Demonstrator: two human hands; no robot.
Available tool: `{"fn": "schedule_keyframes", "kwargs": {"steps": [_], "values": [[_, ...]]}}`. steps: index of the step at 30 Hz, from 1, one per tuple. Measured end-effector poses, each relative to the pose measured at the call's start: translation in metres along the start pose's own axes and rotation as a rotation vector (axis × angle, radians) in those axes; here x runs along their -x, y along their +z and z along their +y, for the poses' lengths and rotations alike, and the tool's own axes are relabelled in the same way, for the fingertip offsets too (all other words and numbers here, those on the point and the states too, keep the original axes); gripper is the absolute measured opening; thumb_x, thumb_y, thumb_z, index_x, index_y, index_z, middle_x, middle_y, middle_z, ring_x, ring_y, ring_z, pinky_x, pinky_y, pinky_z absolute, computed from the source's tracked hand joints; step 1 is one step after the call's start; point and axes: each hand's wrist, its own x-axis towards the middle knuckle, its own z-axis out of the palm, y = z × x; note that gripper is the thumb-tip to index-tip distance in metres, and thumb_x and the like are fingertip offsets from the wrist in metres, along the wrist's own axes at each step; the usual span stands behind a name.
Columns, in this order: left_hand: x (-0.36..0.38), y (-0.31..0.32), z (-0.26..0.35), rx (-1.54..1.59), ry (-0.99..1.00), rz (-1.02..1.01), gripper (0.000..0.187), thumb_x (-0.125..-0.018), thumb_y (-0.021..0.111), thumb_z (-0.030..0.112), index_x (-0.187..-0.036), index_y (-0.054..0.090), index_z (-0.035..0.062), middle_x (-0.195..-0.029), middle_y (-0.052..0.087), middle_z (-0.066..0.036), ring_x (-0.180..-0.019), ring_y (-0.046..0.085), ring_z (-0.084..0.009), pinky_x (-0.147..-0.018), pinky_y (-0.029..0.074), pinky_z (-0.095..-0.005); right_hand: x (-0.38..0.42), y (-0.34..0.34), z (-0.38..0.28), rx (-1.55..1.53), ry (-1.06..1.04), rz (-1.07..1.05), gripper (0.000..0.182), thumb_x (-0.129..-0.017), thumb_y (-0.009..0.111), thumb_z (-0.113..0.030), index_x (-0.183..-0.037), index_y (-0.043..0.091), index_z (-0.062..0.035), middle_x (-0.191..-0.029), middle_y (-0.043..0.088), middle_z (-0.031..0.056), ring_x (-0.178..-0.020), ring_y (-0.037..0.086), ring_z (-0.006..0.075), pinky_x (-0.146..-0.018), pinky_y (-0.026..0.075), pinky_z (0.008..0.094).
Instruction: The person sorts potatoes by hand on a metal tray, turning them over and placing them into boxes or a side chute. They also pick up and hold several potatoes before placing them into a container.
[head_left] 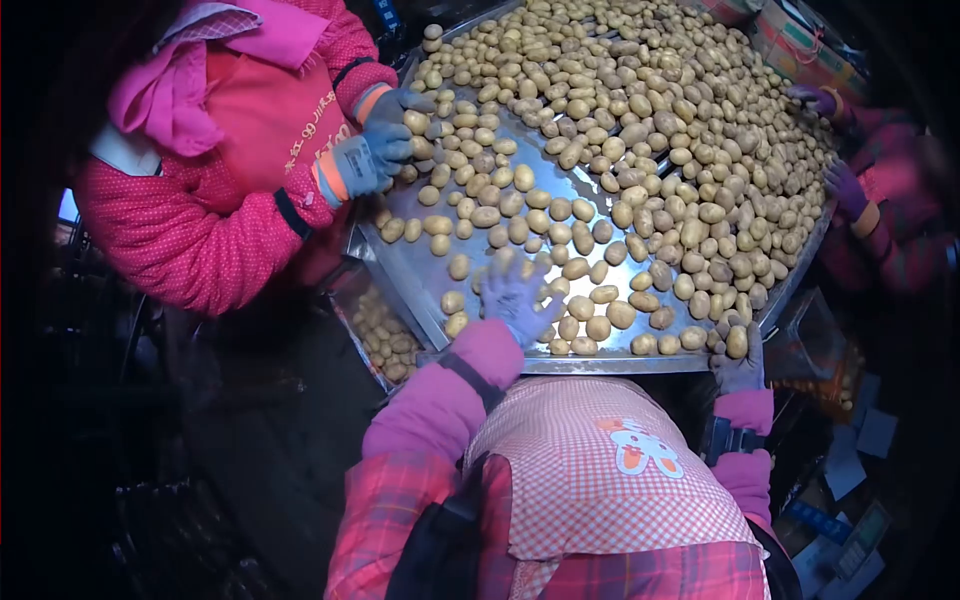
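My left hand (516, 303), in a pale lavender glove, reaches over the metal table (420, 265) with its fingers spread among loose potatoes (487, 216). Some potatoes lie right against its fingertips. At the table's front right edge is my right hand (738, 370), in a greyish glove, with its fingers curled around a potato (737, 342). More potatoes (692, 341) sit just left of that hand along the raised rim. A large heap of potatoes (640, 110) covers the back and right of the table.
Across the left corner, a co-worker's blue-grey gloved hands (365, 160) handle potatoes. Another person's purple-gloved hands (848, 190) rest at the right edge. A container of potatoes (385, 335) stands below the left edge. Cardboard boxes (800, 45) are at the back right.
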Motion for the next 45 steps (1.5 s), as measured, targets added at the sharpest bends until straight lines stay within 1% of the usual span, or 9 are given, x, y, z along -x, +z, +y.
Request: {"fn": "schedule_keyframes", "kwargs": {"steps": [6,9,12,14,22,24,31,38,45], "values": [[0.059,-0.002,-0.008,0.315,0.520,0.046,0.045,-0.075,0.071,0.030,-0.114,0.064,0.0088,-0.121,0.055,-0.018,-0.116,0.049,-0.0403,-0.091,0.042,-0.0530,-0.008,-0.018,-0.023,0.213,-0.069,0.339,0.036,-0.097,0.059,-0.037,-0.117,0.058,-0.0077,-0.099,0.066,0.0062,-0.076,0.059,0.0136,-0.059,0.047,0.0251],[0.068,0.003,-0.029,0.223,0.552,0.007,0.045,-0.077,0.069,0.030,-0.116,0.063,0.0095,-0.120,0.057,-0.017,-0.117,0.049,-0.0405,-0.094,0.041,-0.0534,-0.023,-0.048,-0.038,1.177,-0.137,0.042,0.020,-0.090,0.065,-0.024,-0.097,0.063,-0.0060,-0.080,0.063,0.0043,-0.069,0.059,0.0111,-0.063,0.049,0.0272],[0.059,0.005,-0.021,0.149,0.575,-0.021,0.048,-0.080,0.067,0.032,-0.122,0.061,0.0096,-0.127,0.055,-0.018,-0.120,0.048,-0.0422,-0.097,0.039,-0.0551,-0.022,-0.006,-0.020,2.006,-0.366,0.007,0.030,-0.079,0.065,-0.033,-0.095,0.065,-0.0078,-0.096,0.064,0.0165,-0.092,0.062,0.0362,-0.081,0.049,0.0452],[0.047,0.006,-0.017,0.079,0.384,-0.111,0.052,-0.084,0.062,0.043,-0.129,0.058,0.0154,-0.141,0.047,-0.016,-0.130,0.040,-0.0432,-0.103,0.031,-0.0576,-0.022,0.030,-0.004,2.162,-0.341,0.061,0.028,-0.081,0.060,-0.031,-0.096,0.065,-0.0087,-0.098,0.062,0.0174,-0.094,0.061,0.0378,-0.081,0.049,0.0475],[0.039,0.018,-0.028,-0.008,0.305,-0.013,0.060,-0.085,0.062,0.044,-0.136,0.053,0.0139,-0.145,0.040,-0.023,-0.134,0.038,-0.0424,-0.107,0.030,-0.0570,-0.031,0.011,0.013,1.213,-0.245,-0.064,0.021,-0.086,0.066,-0.025,-0.096,0.067,-0.0069,-0.079,0.061,0.0026,-0.066,0.057,0.0136,-0.061,0.048,0.0289],[0.041,0.022,-0.034,0.151,0.293,0.034,0.059,-0.084,0.064,0.040,-0.134,0.054,0.0102,-0.143,0.042,-0.026,-0.129,0.043,-0.0441,-0.105,0.035,-0.0550,-0.032,-0.001,-0.022,0.986,0.057,0.092,0.022,-0.087,0.066,-0.027,-0.096,0.068,-0.0072,-0.081,0.063,0.0030,-0.071,0.058,0.0129,-0.065,0.049,0.0288],[0.036,0.016,-0.026,0.133,0.265,0.037,0.056,-0.082,0.067,0.036,-0.128,0.058,0.0053,-0.139,0.046,-0.028,-0.121,0.050,-0.0449,-0.099,0.043,-0.0518,-0.040,0.023,-0.049,1.835,-0.204,-0.040,0.036,-0.085,0.060,-0.039,-0.109,0.068,-0.0129,-0.102,0.068,0.0174,-0.096,0.064,0.0379,-0.085,0.050,0.0452],[0.039,0.014,-0.024,0.238,0.180,0.025,0.053,-0.081,0.071,0.025,-0.127,0.058,0.0026,-0.143,0.042,-0.029,-0.130,0.044,-0.0458,-0.108,0.037,-0.0515,-0.069,0.045,-0.014,2.337,-0.089,-0.201,0.041,-0.086,0.057,-0.040,-0.116,0.062,-0.0120,-0.114,0.067,0.0160,-0.105,0.064,0.0358,-0.090,0.049,0.0483],[0.032,0.015,-0.022,0.243,0.129,0.054,0.049,-0.082,0.068,0.027,-0.123,0.061,0.0030,-0.134,0.050,-0.027,-0.121,0.051,-0.0431,-0.101,0.043,-0.0484,-0.059,0.033,-0.051,1.353,-0.062,-0.095,0.035,-0.089,0.064,-0.027,-0.116,0.065,-0.0060,-0.076,0.063,0.0048,-0.061,0.058,0.0113,-0.055,0.047,0.0275]]}}
